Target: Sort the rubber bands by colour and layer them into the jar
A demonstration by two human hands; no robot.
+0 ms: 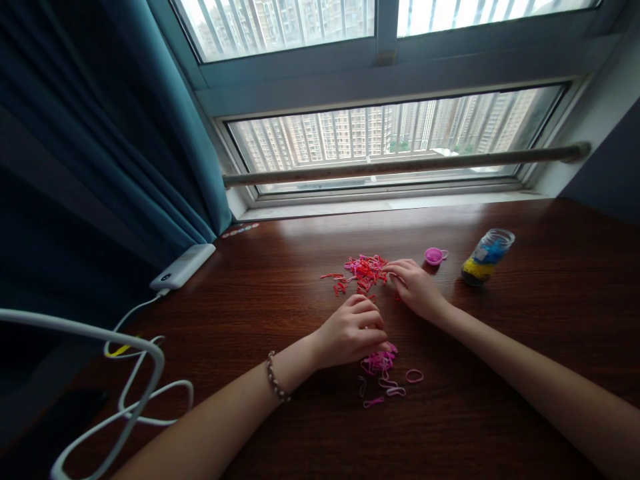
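My left hand (353, 330) rests curled on the wooden desk (550, 313), its fingertips pinched at the top of a small heap of pink rubber bands (380, 363). A few loose pink bands (415, 376) lie just in front of that heap. My right hand (415, 283) reaches further back, fingers bent and touching the right edge of a scattered pile of red and pink rubber bands (363, 272). What each hand's fingers hold is too small to make out.
A pink lid (433, 255) lies right of the red pile. Beyond it lies a clear jar (486, 257) with blue and yellow bands inside. A white power bank (183, 267) and white cable (135, 373) sit at the left by a teal curtain (125, 133).
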